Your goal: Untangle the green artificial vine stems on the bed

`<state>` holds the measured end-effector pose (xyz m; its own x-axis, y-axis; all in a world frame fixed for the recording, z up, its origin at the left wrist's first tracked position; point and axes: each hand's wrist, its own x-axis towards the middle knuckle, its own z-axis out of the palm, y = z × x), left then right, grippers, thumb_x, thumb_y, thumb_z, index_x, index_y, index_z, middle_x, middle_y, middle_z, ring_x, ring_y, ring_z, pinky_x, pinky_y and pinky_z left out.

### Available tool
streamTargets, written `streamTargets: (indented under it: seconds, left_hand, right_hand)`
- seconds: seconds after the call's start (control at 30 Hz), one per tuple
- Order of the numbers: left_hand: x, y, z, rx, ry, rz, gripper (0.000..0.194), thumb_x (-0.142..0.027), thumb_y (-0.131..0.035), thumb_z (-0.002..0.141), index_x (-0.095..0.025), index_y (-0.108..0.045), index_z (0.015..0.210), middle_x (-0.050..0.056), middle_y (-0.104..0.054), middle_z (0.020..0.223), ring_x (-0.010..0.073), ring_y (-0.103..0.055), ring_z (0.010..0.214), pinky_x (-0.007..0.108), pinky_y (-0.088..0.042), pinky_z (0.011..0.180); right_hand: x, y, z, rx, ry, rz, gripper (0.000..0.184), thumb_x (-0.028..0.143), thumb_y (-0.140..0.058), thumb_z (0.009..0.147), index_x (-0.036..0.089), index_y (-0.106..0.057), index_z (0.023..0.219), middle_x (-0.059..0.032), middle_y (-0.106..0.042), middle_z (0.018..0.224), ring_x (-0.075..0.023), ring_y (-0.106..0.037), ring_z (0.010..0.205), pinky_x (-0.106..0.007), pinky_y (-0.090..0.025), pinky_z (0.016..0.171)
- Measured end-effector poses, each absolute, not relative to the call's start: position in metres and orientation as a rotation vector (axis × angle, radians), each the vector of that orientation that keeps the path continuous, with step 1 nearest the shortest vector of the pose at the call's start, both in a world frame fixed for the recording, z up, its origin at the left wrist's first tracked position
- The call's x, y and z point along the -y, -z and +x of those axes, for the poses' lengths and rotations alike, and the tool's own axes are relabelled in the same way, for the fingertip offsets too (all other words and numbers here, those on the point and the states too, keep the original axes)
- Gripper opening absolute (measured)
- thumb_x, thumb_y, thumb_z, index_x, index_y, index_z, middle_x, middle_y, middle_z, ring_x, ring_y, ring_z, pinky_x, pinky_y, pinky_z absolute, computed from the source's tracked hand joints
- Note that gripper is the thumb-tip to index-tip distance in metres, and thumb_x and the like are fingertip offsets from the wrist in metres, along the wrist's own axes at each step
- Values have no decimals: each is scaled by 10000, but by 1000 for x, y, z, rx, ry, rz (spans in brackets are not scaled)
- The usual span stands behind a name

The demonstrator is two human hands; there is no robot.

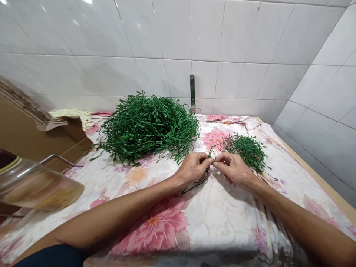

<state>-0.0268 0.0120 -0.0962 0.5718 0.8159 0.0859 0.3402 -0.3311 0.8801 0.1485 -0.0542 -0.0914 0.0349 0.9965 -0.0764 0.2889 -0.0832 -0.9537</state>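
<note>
My left hand (193,168) and my right hand (232,167) meet fingertip to fingertip above the flowered cloth (222,218). Both pinch a thin green plastic stem (194,186) whose loose end trails down and left under my left hand. A large heap of the same green stems (147,126) lies behind my left hand. A smaller pile of green stems (246,150) sits just behind my right hand, touching it.
A brown cardboard box (33,129) stands at the left with white pieces (73,113) beyond it. A clear plastic container (36,183) juts in at the near left. White tiled walls close the back and right. The table's wooden edge (314,174) runs along the right.
</note>
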Motion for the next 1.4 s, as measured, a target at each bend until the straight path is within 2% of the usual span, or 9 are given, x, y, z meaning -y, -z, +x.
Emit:
streamTargets:
  seconds: [0.13, 0.23, 0.37, 0.5, 0.6, 0.77, 1.0, 1.2, 1.4]
  left_hand:
    - [-12, 95, -28, -939, -688, 1973, 365, -441, -574, 890, -167, -557, 650, -33, -521, 583, 106, -458, 578, 231, -318, 543]
    - [-11, 97, -26, -908, -637, 1801, 351, -462, -603, 870, -169, -558, 681, -33, -530, 603, 93, -463, 530, 223, -330, 506]
    - [-10, 98, -24, -791, -573, 1466, 385, -514, -681, 818, -187, -506, 716, -59, -467, 595, 69, -412, 434, 212, -315, 413]
    - [-9, 95, -24, -735, -555, 1338, 428, -535, -746, 769, -174, -521, 719, -42, -502, 613, 66, -436, 431, 202, -331, 383]
    - [-8, 93, -24, -751, -579, 1324, 434, -533, -758, 764, -166, -533, 717, -36, -516, 617, 61, -439, 424, 196, -319, 378]
    - [-9, 94, -25, -764, -597, 1314, 466, -551, -777, 749, -160, -531, 686, -40, -500, 587, 57, -436, 428, 195, -312, 399]
    - [-11, 93, -25, -785, -526, 1171, 394, -458, -814, 710, -139, -583, 715, -10, -546, 603, 60, -421, 420, 215, -311, 399]
    - [-10, 92, -25, -797, -566, 1246, 399, -456, -812, 709, -149, -559, 691, -31, -495, 556, 69, -427, 418, 215, -314, 402]
    - [-6, 98, -21, -801, -593, 1263, 404, -423, -815, 680, -170, -500, 694, -60, -470, 539, 57, -407, 422, 192, -304, 419]
  right_hand:
    - [54, 94, 152, 1435, -1070, -1502, 247, 438, -677, 856, 201, -610, 874, 70, -546, 572, -76, -451, 299, -191, -327, 261]
    - [55, 94, 153, 1491, -999, -1472, 263, 453, -676, 865, 198, -610, 859, 56, -573, 617, -70, -469, 313, -189, -331, 271]
    - [56, 93, 154, 1506, -967, -1467, 270, 464, -659, 879, 197, -622, 862, 45, -593, 636, -71, -465, 315, -195, -327, 273]
    - [55, 94, 155, 1507, -951, -1501, 270, 472, -629, 900, 205, -619, 862, 54, -550, 571, -96, -469, 320, -214, -327, 292]
    - [54, 96, 155, 1560, -815, -1524, 239, 428, -632, 907, 205, -626, 822, 34, -564, 575, -109, -496, 396, -225, -363, 371]
    - [55, 99, 154, 1684, -525, -1431, 149, 339, -641, 921, 208, -669, 855, -28, -684, 787, -154, -582, 654, -256, -456, 585]
    - [58, 99, 153, 1914, -173, -1325, 99, 248, -571, 975, 214, -657, 940, -69, -691, 931, -182, -618, 762, -298, -478, 707]
    - [59, 100, 150, 1997, -60, -1312, 84, 179, -527, 971, 184, -592, 918, -67, -638, 872, -187, -572, 759, -316, -441, 726]
    - [58, 102, 148, 1993, -212, -1317, 126, 142, -539, 930, 208, -510, 827, -20, -569, 787, -169, -515, 723, -297, -393, 691]
